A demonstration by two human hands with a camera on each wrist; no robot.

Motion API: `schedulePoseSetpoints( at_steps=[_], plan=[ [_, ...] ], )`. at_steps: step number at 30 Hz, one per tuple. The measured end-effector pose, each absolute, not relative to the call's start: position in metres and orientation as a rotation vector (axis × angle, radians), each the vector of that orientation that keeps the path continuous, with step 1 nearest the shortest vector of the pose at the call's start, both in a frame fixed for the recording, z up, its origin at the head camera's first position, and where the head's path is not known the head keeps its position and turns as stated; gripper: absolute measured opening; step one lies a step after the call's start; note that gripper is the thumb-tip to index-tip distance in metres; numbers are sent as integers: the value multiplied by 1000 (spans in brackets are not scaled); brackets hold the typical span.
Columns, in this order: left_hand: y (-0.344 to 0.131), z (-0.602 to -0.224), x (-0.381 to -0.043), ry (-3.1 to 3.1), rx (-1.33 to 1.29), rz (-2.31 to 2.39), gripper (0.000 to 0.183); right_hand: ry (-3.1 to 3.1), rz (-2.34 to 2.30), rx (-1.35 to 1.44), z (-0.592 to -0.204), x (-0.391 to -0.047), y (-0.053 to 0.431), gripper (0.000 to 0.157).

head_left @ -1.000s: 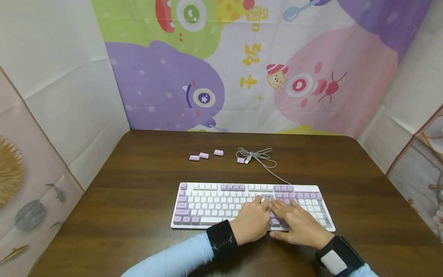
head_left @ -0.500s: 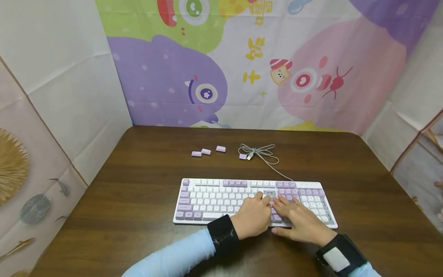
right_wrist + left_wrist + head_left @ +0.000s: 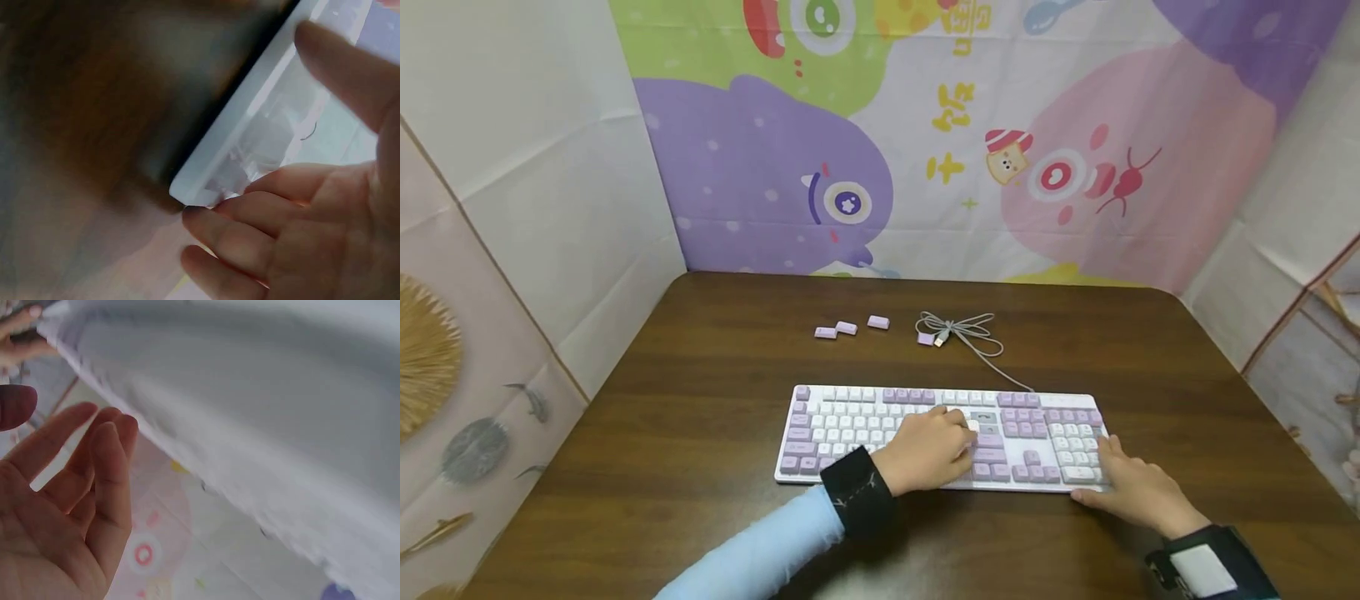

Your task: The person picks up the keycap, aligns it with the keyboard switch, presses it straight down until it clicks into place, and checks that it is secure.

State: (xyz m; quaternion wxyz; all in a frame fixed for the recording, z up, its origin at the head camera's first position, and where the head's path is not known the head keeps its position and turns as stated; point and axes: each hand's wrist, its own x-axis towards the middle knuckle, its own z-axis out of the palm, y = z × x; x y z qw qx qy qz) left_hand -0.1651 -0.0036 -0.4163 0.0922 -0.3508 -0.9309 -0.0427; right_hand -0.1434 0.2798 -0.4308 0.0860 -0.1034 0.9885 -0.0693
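A white and lilac keyboard lies flat on the brown table. Over its middle keys is my left hand, palm down, fingers bent loosely; the left wrist view shows nothing between them. At the keyboard's right end is my right hand, its fingers along the side and its thumb near the front edge. The right wrist view shows those fingers at a corner of the white keyboard case. A grey keyless gap shows just right of my left hand's fingertips.
Several loose lilac keycaps lie behind the keyboard: a group at the left and one keycap beside the USB plug. A bundled grey cable runs to the keyboard's back edge. A cartoon cloth hangs behind the table.
My right hand has moved right, from the keys beside my left hand to the keyboard's right end. My left hand has shifted a little left, uncovering the arrow and enter keys.
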Motion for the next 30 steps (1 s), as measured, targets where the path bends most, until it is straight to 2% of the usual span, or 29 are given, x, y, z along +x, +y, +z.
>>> schedulePoseSetpoints(
  at_steps=[6,14,18,24,30],
  plan=[
    [-44,-404,-184,-2835,-900,-295,19,3011,-211,-364,-437,-142,288,81],
    [-122,-397,-230,-3038,-283,-404,11,3055,-231,-405,-439,-140,289,77],
    [-156,-402,-254,-3040,-116,-401,14,3077,-251,-419,-439,-139,291,76],
    [-183,-416,-288,-3004,-54,-341,17,3094,-264,-417,-440,-139,292,75],
    [-178,-417,-319,-3013,-124,-239,19,3087,-255,-390,-442,-139,288,76]
  ],
)
